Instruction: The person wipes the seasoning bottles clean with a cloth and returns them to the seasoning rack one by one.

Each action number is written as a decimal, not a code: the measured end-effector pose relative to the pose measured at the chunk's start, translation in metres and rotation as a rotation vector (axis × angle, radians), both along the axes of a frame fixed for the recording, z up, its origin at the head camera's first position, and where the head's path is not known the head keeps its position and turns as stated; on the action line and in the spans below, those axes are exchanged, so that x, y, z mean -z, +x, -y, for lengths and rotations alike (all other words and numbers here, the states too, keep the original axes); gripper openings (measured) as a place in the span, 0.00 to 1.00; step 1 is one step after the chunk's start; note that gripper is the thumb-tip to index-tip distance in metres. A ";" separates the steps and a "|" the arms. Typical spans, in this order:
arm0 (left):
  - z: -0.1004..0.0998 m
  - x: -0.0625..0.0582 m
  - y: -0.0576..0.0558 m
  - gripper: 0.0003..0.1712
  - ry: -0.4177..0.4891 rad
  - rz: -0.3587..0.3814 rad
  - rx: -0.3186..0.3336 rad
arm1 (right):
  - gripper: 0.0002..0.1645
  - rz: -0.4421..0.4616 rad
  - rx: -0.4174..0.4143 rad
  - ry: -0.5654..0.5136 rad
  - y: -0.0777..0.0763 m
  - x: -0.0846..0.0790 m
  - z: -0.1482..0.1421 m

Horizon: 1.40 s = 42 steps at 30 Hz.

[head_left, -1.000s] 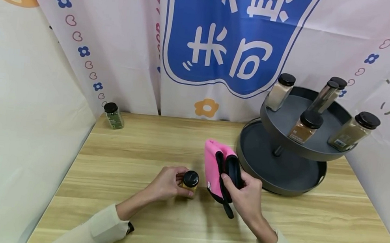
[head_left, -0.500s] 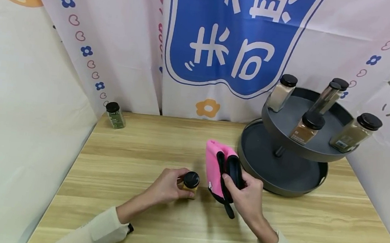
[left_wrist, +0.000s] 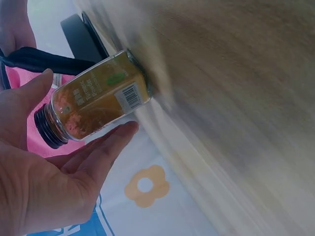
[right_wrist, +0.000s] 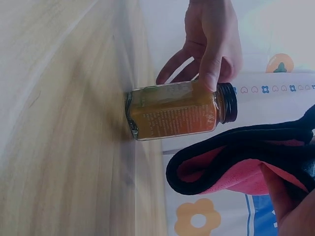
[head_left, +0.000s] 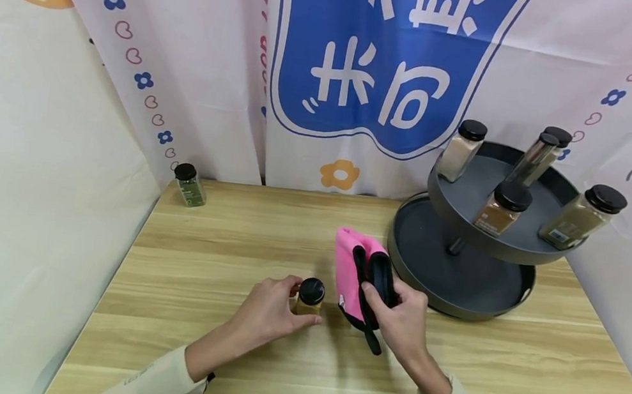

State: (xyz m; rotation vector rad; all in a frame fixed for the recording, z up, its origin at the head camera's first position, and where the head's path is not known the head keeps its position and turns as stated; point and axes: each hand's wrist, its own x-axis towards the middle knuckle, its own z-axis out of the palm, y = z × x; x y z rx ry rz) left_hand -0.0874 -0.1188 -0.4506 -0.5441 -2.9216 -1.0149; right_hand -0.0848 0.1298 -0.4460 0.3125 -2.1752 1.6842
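Observation:
A glass spice jar (head_left: 311, 293) of turmeric powder, with a black lid, stands upright on the wooden table (head_left: 219, 238). My left hand (head_left: 265, 312) is around it with thumb and fingers fairly straight and spread. In the left wrist view, a gap shows between the fingers (left_wrist: 106, 147) and the jar's glass (left_wrist: 101, 96). To the right of the jar, my right hand (head_left: 404, 318) grips a folded pink cloth (head_left: 347, 271) with black edging, the thumb on the near side. The right wrist view shows the cloth's folded black edge (right_wrist: 179, 172) beside the jar.
A dark two-tier round rack (head_left: 456, 295) stands at the back right. Its upper tier carries several spice jars, one a brown-filled jar (head_left: 501, 210). A green-filled jar (head_left: 192, 189) stands at the back left corner. A printed curtain (head_left: 212, 83) hangs behind the table.
The left thumb and fingers have loosened and spread from the jar, which stays in place. The right hand and cloth hold still. The head view has shifted slightly.

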 end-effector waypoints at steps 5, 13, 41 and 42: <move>-0.002 0.001 -0.001 0.36 0.026 -0.005 0.008 | 0.05 0.003 0.004 0.000 0.000 0.001 -0.001; -0.007 0.003 -0.007 0.40 0.066 0.044 0.009 | 0.06 0.002 0.011 0.002 0.000 0.001 -0.001; -0.015 0.014 -0.018 0.21 0.220 -0.058 0.039 | 0.09 -0.006 0.009 0.019 0.001 0.000 0.001; -0.014 0.013 -0.018 0.21 0.225 -0.056 0.046 | 0.09 -0.009 0.007 0.019 0.001 0.000 0.001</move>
